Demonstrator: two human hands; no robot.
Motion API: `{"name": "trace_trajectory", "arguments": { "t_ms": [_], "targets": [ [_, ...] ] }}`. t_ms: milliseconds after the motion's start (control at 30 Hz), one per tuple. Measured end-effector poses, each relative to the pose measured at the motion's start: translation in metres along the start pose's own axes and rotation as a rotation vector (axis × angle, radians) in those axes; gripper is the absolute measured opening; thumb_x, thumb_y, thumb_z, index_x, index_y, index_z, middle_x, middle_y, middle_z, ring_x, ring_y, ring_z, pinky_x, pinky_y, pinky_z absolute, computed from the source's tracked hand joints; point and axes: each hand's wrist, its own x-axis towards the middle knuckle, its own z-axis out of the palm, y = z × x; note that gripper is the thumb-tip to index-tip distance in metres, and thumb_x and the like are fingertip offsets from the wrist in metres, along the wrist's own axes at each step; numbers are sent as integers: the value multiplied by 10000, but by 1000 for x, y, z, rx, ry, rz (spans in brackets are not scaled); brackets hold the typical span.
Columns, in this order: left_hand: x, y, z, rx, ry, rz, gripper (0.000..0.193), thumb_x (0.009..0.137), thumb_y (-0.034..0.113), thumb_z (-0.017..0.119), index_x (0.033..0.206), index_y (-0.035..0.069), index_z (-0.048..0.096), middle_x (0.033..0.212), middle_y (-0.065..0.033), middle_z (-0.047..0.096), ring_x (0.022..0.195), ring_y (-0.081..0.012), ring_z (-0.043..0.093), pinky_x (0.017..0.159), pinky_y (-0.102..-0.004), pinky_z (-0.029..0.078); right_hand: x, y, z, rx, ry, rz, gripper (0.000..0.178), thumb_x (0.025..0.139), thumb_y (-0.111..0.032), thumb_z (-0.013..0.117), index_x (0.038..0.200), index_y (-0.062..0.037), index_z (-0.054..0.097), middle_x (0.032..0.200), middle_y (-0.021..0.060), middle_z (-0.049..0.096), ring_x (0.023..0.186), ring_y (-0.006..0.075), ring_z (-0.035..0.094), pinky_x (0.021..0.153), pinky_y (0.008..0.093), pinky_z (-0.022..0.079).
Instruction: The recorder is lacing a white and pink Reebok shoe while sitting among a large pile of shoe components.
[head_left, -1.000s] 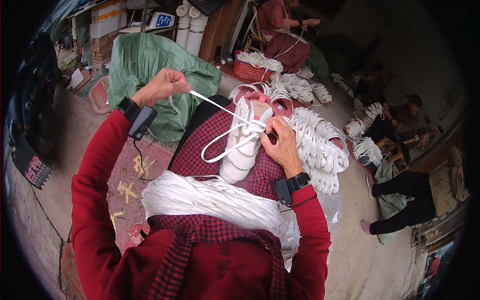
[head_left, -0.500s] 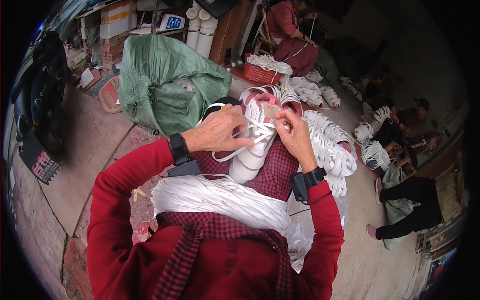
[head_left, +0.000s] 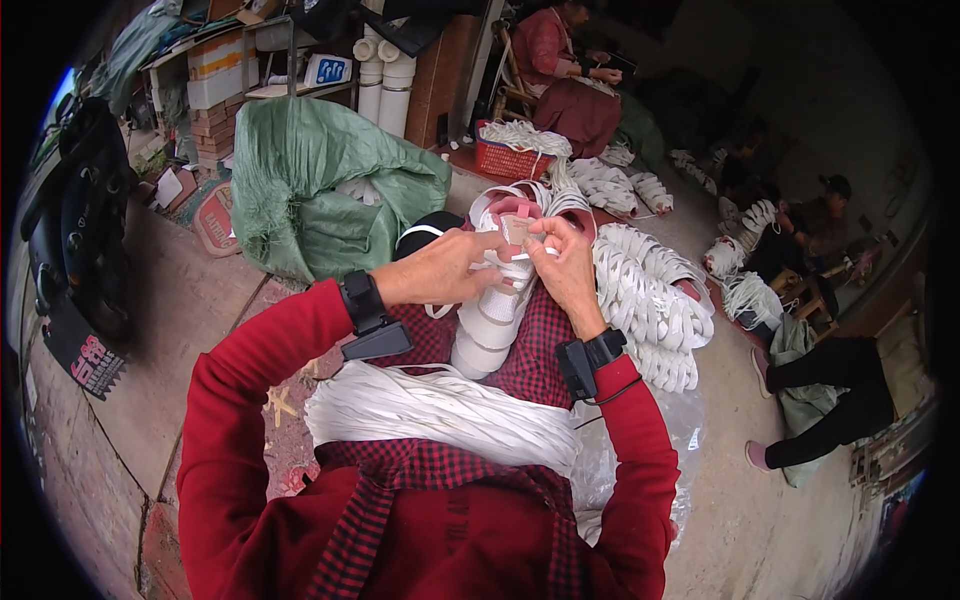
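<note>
A white and pink sneaker (head_left: pixel 486 328) rests on my checked lap, its toe toward me and its tongue upright. Both my hands are at its lacing. My right hand (head_left: pixel 566 272) pinches a white shoelace (head_left: pixel 540 240) between thumb and fingertips beside the tongue. From the other side my left hand (head_left: pixel 440 268) bends over the eyelets, its fingers on the lace and partly hiding it. A lace loop hangs below that hand. Across my lap lies a thick bundle of white laces (head_left: pixel 440 412).
A green woven sack (head_left: pixel 330 180) stands ahead to the left. Laced white shoes (head_left: pixel 650 290) are piled at my right. Beyond are a red basket (head_left: pixel 505 160) of laces and a seated person (head_left: pixel 560 70). Other people sit farther right; black-trousered legs (head_left: pixel 835 400) extend nearby.
My right hand has moved slightly left, closer to my left hand over the tongue. The lace stretched across the shoe front is now mostly hidden by my fingers. The view has shifted slightly.
</note>
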Motion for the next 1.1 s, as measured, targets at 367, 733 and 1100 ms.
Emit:
{"name": "trace_trajectory", "arguments": {
  "t_ms": [367, 733, 1100],
  "targets": [
    [24, -40, -21, -462, -184, 25, 382, 965, 326, 622, 778, 0, 692, 998, -22, 604, 833, -106, 554, 738, -275, 482, -17, 51, -187, 507, 491, 183, 246, 843, 21, 639, 1073, -57, 600, 692, -77, 511, 510, -3, 401, 404, 170, 241],
    [34, -36, 6, 289, 198, 115, 157, 852, 167, 602, 919, 26, 618, 907, -126, 545, 903, -317, 562, 840, -410, 451, -45, 111, -220, -415, 224, 21, 308, 951, -282, 615, 1071, 1, 641, 898, 72, 685, 853, 157, 633, 744, 326, 497],
    [30, -49, 6, 82, 17, 246, 232, 835, 196, 668, 746, -17, 661, 845, -132, 574, 825, -279, 560, 772, -411, 441, -3, -2, -21, -458, -196, -127, 424, 962, -327, 553, 793, 53, 640, 624, 190, 542, 590, 228, 537, 624, 403, 421]
  ]
}}
